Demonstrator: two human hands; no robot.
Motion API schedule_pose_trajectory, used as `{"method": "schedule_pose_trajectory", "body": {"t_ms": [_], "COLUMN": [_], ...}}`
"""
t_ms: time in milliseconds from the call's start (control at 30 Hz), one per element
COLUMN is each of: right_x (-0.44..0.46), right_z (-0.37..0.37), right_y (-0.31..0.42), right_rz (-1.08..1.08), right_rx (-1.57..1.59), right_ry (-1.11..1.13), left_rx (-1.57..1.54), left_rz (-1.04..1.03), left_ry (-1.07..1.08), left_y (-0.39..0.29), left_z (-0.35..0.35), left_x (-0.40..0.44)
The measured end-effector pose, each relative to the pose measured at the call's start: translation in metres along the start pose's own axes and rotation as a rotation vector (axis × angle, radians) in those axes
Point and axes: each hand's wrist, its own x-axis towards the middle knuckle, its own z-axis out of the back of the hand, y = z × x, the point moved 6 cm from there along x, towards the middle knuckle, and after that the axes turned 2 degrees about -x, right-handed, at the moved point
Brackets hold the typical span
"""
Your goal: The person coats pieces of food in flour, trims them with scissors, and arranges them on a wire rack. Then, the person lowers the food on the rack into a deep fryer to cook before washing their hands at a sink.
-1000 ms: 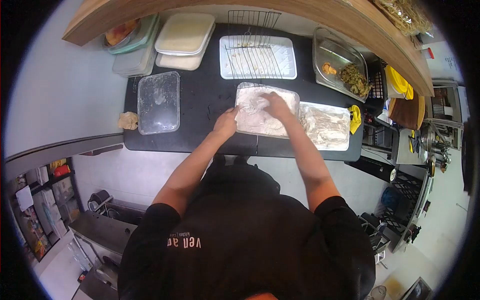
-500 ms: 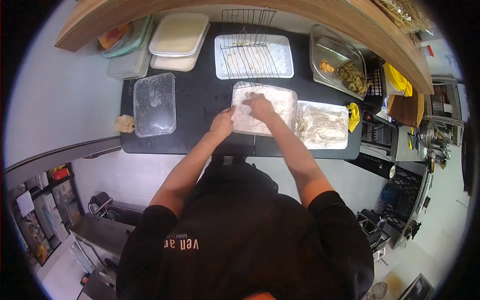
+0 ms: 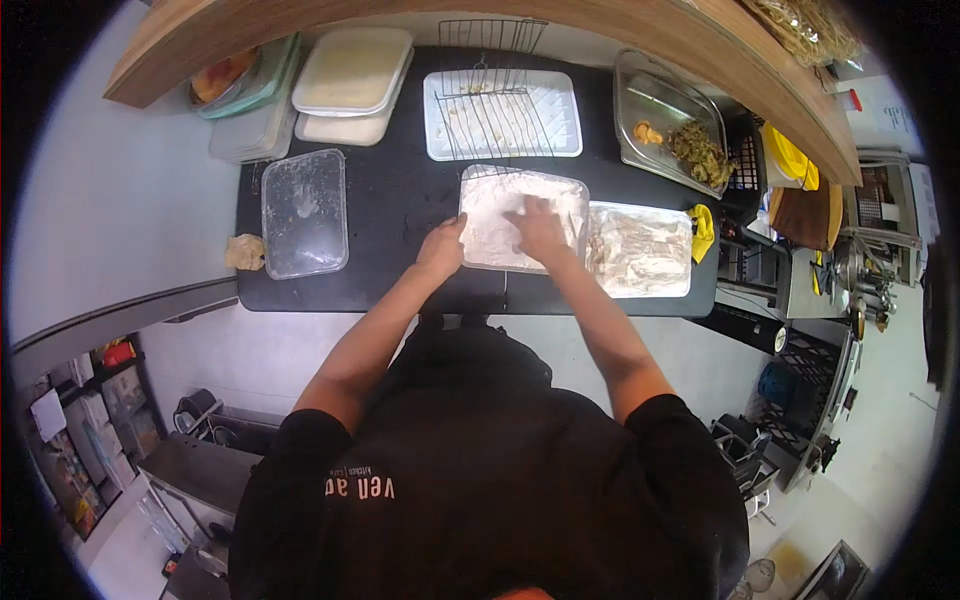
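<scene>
A clear plastic container (image 3: 484, 240) of white flour (image 3: 492, 205) stands on the black table in front of me. My left hand (image 3: 442, 247) is closed on its left rim, thumb over the edge. Inside, my right hand (image 3: 541, 232) rests on the flour with its fingers stretched out and spread, and the fingertips are dusted white. To the right, touching or very close to the container, lies a white tray (image 3: 640, 291) with flour-coated flat pieces (image 3: 640, 248) in it.
Behind the container, a wire rack (image 3: 490, 95) stands over a white tray (image 3: 572, 148). At the back right a clear tub (image 3: 650, 160) holds greenish food. On the left are a clear lid (image 3: 305, 225), a crumpled lump (image 3: 244, 252) and stacked lidded tubs (image 3: 352, 72). A wooden shelf (image 3: 400, 18) overhangs the back.
My right hand has moved to the right across the flour, from the container's left part towards its right side. My left hand keeps its grip on the rim.
</scene>
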Motion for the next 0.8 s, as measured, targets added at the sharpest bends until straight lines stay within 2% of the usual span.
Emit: {"method": "schedule_pose_trajectory", "body": {"t_ms": [33, 100, 167, 267, 300, 367, 400, 467, 500, 567, 600, 633, 700, 800], "right_x": [0.005, 0.007, 0.005, 0.001, 0.007, 0.013, 0.015, 0.016, 0.016, 0.016, 0.019, 0.025, 0.036, 0.021], "right_z": [-0.008, -0.003, 0.019, 0.035, 0.029, 0.017, 0.013, 0.002, 0.002, 0.004, -0.003, -0.008, -0.012, 0.023], "right_y": [0.004, 0.007, 0.016, -0.004, -0.022, -0.051, -0.048, -0.051, -0.040, -0.009, -0.001, -0.005, -0.007, -0.017], "right_rz": [0.023, 0.006, 0.077, 0.141, 0.052, -0.081, -0.075, -0.285, -0.284, -0.212, -0.119, -0.123, 0.022, 0.040], "right_rx": [-0.036, -0.001, 0.288, 0.285, 0.266, 0.157, 0.158, 0.125, 0.128, 0.093, 0.072, 0.075, 0.226, 0.245], "right_ry": [0.061, 0.019, 0.026, -0.042, 0.049, 0.045, 0.045, 0.017, 0.018, 0.093, 0.038, 0.039, 0.067, 0.053], "left_rx": [0.020, 0.043, 0.002, -0.004, -0.006, 0.004, 0.006, 0.001, 0.003, 0.006, 0.006, -0.009, -0.024, -0.026], "left_rz": [0.005, 0.011, 0.073, 0.069, 0.069, 0.058, 0.062, 0.066, 0.067, 0.052, 0.051, 0.048, 0.046, 0.045], "left_ry": [0.004, 0.008, 0.053, 0.044, 0.043, 0.031, 0.027, 0.027, 0.028, 0.021, 0.027, 0.032, 0.037, 0.014], "left_y": [-0.001, -0.003, -0.004, -0.006, -0.005, 0.000, 0.001, 0.002, 0.002, 0.002, 0.000, -0.002, -0.003, -0.004], "left_z": [0.001, 0.004, 0.006, 0.007, 0.005, 0.001, 0.001, 0.000, 0.000, -0.002, -0.002, 0.001, 0.002, 0.003], "left_x": [0.000, 0.000, -0.001, -0.002, -0.002, -0.001, -0.001, -0.001, 0.000, 0.000, -0.001, -0.001, -0.002, -0.003]}}
